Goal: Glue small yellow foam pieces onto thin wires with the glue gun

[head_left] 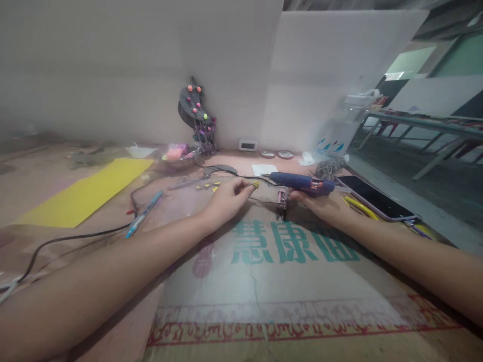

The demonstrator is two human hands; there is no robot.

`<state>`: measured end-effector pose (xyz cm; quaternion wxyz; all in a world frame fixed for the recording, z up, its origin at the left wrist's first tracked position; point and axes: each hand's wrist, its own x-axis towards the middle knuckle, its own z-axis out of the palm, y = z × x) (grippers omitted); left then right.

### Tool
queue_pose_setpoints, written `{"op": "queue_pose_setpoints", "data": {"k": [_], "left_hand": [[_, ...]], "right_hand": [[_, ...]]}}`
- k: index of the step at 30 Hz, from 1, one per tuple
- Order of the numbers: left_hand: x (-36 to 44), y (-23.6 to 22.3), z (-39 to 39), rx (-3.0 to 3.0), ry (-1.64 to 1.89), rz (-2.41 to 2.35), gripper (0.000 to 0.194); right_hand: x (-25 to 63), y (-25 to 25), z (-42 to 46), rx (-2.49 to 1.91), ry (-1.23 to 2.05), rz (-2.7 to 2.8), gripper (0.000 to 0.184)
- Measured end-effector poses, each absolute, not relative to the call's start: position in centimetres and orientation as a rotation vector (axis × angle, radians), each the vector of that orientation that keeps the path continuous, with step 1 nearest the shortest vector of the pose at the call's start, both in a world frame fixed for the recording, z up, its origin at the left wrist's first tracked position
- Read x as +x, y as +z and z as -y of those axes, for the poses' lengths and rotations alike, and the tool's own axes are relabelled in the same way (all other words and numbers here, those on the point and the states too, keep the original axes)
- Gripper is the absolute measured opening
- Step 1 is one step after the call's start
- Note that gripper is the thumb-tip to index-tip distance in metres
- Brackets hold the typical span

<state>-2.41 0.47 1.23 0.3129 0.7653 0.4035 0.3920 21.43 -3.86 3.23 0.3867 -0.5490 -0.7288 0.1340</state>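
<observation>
A small yellow piece [256,184] is pinched between the thumb and fingertips of my left hand [227,200]. My right hand [315,205] grips a blue hot glue gun [292,180], its nozzle aimed left, just above the yellow piece. Below the gun, beside my right fingers, is a small dark and pink item [282,197] that I cannot make out clearly. Several yellow scraps [206,186] lie on the table beyond my left hand. My right fingers are partly hidden by the gun.
A yellow sheet [94,193], a blue pen [144,213] and a black cable [79,236] lie on the left. At right are a phone [373,197], yellow-handled scissors [361,207] and grey yarn [329,167]. A crescent ornament [191,106] stands against the back wall.
</observation>
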Motion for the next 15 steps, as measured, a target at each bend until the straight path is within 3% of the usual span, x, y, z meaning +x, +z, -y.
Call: {"op": "queue_pose_setpoints", "data": {"k": [4, 15], "left_hand": [[-2.5, 1.3, -0.5, 2.020, 1.060, -1.093, 0.023], [-2.5, 1.2, -0.7, 2.016, 1.080, -1.065, 0.022]], "right_hand": [[21.7, 2.5, 3.3, -1.327, 0.455, 1.881, 0.028], [22.2, 1.9, 3.2, -1.533, 0.205, 1.866, 0.025]]}}
